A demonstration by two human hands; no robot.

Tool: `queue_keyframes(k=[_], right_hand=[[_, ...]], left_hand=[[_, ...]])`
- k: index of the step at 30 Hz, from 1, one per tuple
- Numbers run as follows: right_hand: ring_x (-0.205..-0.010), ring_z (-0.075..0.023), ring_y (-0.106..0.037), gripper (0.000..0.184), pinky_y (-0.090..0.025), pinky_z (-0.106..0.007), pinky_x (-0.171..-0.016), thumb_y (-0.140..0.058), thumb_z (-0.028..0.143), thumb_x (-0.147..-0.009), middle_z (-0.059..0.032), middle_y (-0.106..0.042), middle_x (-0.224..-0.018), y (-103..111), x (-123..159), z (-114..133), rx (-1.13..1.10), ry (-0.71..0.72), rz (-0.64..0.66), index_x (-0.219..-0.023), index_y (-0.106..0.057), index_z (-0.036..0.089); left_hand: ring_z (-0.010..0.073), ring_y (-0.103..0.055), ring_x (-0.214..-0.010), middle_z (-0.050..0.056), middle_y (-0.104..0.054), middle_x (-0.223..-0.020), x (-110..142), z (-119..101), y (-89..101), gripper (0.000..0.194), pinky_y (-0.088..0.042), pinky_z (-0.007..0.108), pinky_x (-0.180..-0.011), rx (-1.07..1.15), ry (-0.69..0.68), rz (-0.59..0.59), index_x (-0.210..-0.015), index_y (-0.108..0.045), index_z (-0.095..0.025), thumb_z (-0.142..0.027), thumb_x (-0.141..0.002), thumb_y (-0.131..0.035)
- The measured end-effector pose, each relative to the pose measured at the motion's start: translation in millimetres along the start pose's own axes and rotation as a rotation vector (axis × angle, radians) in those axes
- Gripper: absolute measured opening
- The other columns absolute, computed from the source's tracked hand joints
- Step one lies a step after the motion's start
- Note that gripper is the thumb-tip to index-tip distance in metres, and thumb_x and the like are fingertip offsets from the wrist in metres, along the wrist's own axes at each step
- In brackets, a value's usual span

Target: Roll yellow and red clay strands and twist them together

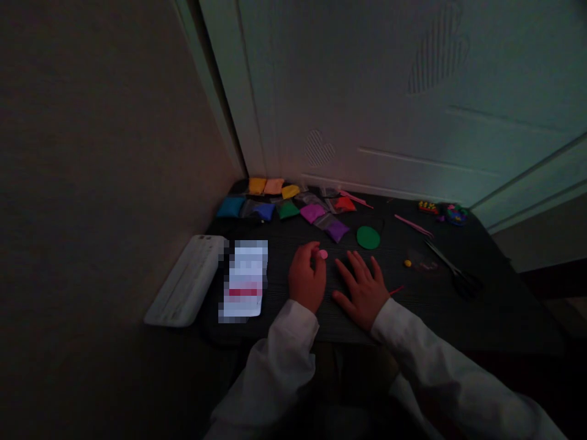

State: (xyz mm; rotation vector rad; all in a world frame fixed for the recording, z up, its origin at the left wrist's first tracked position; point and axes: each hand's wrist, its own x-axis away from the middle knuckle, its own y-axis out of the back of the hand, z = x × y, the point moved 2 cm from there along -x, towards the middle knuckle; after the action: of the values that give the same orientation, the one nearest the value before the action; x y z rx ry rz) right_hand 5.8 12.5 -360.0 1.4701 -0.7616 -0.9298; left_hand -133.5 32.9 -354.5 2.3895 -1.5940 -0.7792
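Between the thumb and fingertips of my left hand is a small pink disc, perhaps clay. My right hand lies palm down on the dark table, its fingers spread; whether anything is under it is hidden. Beyond that hand lies a flat green disc. A thin red strip shows beside my right wrist. Farther right are a small yellow ball and a pair of scissors.
Several bags of coloured material, such as a purple bag, line the back. Pink tweezers and small colourful pieces lie at the right. A lit phone and a white box-like object are at the left.
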Motion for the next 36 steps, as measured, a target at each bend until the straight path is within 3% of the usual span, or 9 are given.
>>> queue_keyframes(k=[6,16,26,30,36], right_hand=[[-0.123,-0.0282,-0.012,0.06,-0.001,-0.049,-0.096,-0.028,0.052,-0.078,-0.0091,-0.018,-0.136,-3.7,-30.9,-4.7,0.031,-0.06,-0.027,-0.129,-0.023,0.022],[-0.122,-0.0302,-0.014,0.063,-0.002,-0.05,-0.096,-0.031,0.056,-0.075,-0.0087,-0.021,-0.135,3.1,3.3,0.5,0.007,-0.005,0.045,-0.128,-0.025,0.022],[-0.122,-0.0279,-0.013,0.061,-0.002,-0.049,-0.096,-0.027,0.054,-0.077,-0.0085,-0.019,-0.135,6.1,-20.6,-4.7,-0.003,-0.081,-0.034,-0.129,-0.022,0.022],[-0.123,-0.028,-0.013,0.06,-0.004,-0.048,-0.096,-0.027,0.051,-0.079,-0.009,-0.018,-0.135,22.5,-18.7,-22.7,0.0,-0.18,-0.122,-0.129,-0.02,0.02],[-0.122,-0.0241,-0.016,0.055,-0.008,-0.047,-0.097,-0.024,0.046,-0.081,-0.0105,-0.022,-0.133,37.3,-2.5,-83.7,0.0,-0.365,-0.283,-0.128,-0.02,0.018]], left_hand=[[0.0125,-0.052,-0.081,0.003,-0.055,-0.087,0.9,-1.0,0.8,0.021,-0.042,0.026,-0.072,0.007,-0.004,0.005,-0.096,-0.05,-0.018,-0.019,-0.076,-0.043],[0.012,-0.052,-0.08,0.003,-0.055,-0.087,0.9,-2.3,0.3,0.021,-0.042,0.025,-0.07,0.014,-0.017,0.021,-0.095,-0.05,-0.019,-0.018,-0.076,-0.043],[0.0116,-0.052,-0.08,0.002,-0.056,-0.086,0.3,0.0,-0.8,0.021,-0.042,0.024,-0.068,-0.022,-0.013,0.018,-0.096,-0.05,-0.018,-0.019,-0.075,-0.044],[0.0121,-0.053,-0.081,0.003,-0.056,-0.087,0.5,2.3,-2.1,0.022,-0.042,0.024,-0.07,-0.024,-0.014,0.015,-0.096,-0.05,-0.018,-0.02,-0.075,-0.044],[0.0125,-0.053,-0.08,0.003,-0.056,-0.089,-0.2,7.5,-4.0,0.024,-0.043,0.026,-0.07,-0.035,0.016,0.024,-0.098,-0.05,-0.018,-0.024,-0.076,-0.043]])
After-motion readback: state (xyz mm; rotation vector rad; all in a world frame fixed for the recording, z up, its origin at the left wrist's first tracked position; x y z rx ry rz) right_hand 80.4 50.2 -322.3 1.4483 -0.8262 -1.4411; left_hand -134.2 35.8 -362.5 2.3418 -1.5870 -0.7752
